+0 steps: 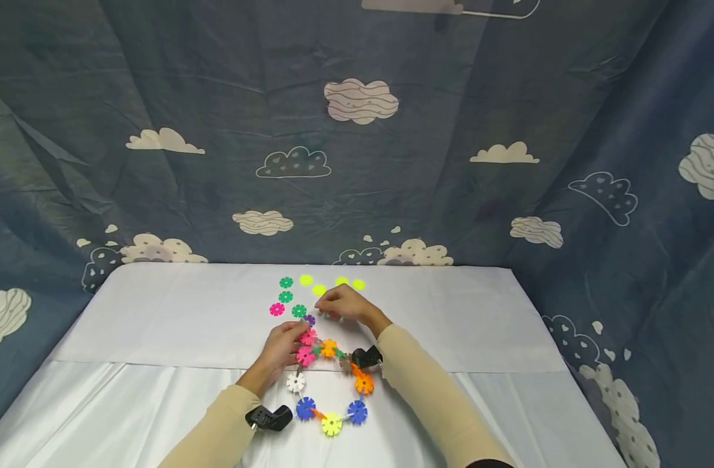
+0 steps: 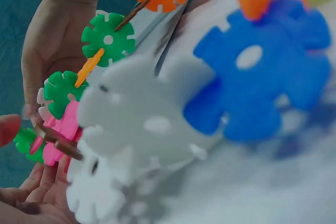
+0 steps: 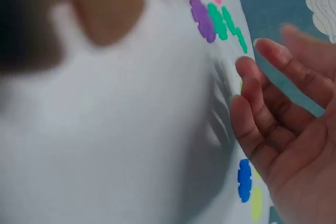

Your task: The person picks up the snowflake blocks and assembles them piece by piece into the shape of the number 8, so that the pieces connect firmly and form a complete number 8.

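Observation:
A ring-like chain of notched plastic discs lies before me, with a white disc (image 1: 295, 382), a blue disc (image 1: 305, 409), a yellow disc (image 1: 331, 424) and an orange disc (image 1: 364, 383) in it. At the chain's left upper part, my left hand (image 1: 282, 348) holds a pink disc (image 1: 305, 355) with its fingers. In the left wrist view, a pink disc (image 2: 65, 129) shows by the left fingers. My right hand (image 1: 346, 303) hovers beyond the chain; in the right wrist view its fingers are loosely bent and hold nothing.
Loose green discs (image 1: 285, 296), a pink disc (image 1: 277, 309) and yellow discs (image 1: 359, 285) lie toward the back of the white-covered table (image 1: 175, 312). A blue disc (image 3: 244, 181) lies near the right hand. A dark cloud-patterned curtain (image 1: 228, 97) hangs behind.

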A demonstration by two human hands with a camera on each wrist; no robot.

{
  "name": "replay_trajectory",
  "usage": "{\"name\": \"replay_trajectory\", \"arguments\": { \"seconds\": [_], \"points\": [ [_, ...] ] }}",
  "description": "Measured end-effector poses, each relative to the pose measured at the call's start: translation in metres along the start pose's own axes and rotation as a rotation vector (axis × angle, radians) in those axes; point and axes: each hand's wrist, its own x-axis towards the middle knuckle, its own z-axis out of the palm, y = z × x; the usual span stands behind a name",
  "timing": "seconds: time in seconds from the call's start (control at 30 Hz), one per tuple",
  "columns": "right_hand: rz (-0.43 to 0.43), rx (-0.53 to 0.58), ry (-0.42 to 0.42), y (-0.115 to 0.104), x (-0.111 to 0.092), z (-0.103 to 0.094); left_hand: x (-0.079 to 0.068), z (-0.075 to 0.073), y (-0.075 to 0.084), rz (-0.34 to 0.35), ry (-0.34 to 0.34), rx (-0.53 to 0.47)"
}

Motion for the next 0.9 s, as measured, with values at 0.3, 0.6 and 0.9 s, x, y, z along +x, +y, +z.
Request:
{"name": "replay_trajectory", "arguments": {
  "seconds": [0.3,0.6,0.9],
  "points": [
    [-0.048,-0.366,-0.222,-0.014,0.016,-0.004,0.002,-0.005,-0.006,0.044,0.044,0.006],
    [-0.073,-0.536,-0.251,-0.019,0.026,0.01,0.002,-0.003,-0.007,0.063,0.028,-0.004],
    [-0.109,-0.418,-0.237,-0.013,0.025,0.01,-0.012,-0.002,0.007,0.074,0.002,0.013]
  ]
}}
